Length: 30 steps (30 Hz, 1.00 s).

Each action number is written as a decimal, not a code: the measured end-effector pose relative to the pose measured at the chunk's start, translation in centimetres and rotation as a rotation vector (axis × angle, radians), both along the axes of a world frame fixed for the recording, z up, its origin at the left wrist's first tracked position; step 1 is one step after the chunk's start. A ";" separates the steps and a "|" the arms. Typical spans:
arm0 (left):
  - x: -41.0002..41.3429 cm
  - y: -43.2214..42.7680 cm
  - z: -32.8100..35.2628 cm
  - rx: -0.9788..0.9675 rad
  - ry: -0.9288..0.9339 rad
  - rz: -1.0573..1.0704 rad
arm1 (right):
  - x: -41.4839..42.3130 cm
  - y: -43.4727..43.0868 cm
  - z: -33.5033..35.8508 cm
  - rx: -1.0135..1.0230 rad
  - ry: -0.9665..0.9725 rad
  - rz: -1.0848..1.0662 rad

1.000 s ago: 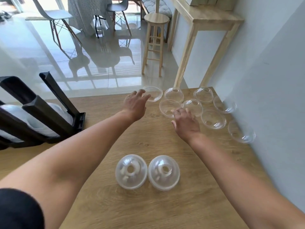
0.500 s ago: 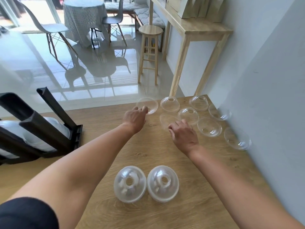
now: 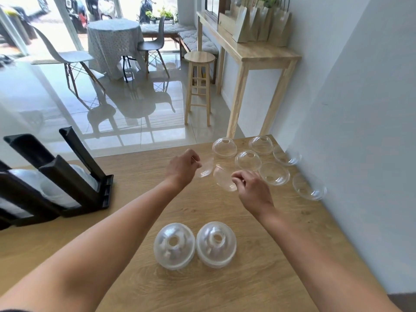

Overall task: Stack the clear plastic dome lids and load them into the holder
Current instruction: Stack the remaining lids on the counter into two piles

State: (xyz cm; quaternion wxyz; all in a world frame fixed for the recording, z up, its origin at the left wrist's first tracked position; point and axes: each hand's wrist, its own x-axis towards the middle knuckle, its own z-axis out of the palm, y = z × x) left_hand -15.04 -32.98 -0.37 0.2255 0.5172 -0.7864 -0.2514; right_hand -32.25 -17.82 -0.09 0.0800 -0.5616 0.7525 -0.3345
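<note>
Now each hand lifts one clear plastic dome lid above the light wooden counter (image 3: pixel 225 289). A risk here, I think, is that a lid slips or bends, because each is pinched only at its thin rim; the two could also jam crooked if they are pushed together while tilted.

The left hand (image 3: pixel 182 168) has its fingers closed together on the rim of one clear lid (image 3: pixel 205 168), which hangs tilted just to its right. The right hand (image 3: pixel 252 188) is also closed, thumb against fingers, on the edge of a second clear lid (image 3: pixel 222 180) just to its left. The two lids are near each other, but I cannot tell if they touch.

Beyond the right hand, six loose clear dome lids (image 3: pixel 247 160) lie on the counter. Nearer than both hands stand two small stacks of dome lids (image 3: pixel 194 244), side by side. Far to the left of the left hand stands the black plastic holder (image 3: pixel 74 174), with some lids already inside.
</note>
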 end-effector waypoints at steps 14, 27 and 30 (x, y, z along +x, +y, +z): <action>14.3 10.6 2.5 0.865 0.528 0.107 | 0.9 6.2 0.0 0.355 -1.130 -0.025; 14.9 13.6 -2.8 0.706 0.386 0.276 | 3.6 8.1 -2.4 0.437 -1.001 -0.097; 14.6 14.6 -2.6 0.522 0.372 0.311 | 3.9 8.5 -2.7 0.401 -0.848 -0.119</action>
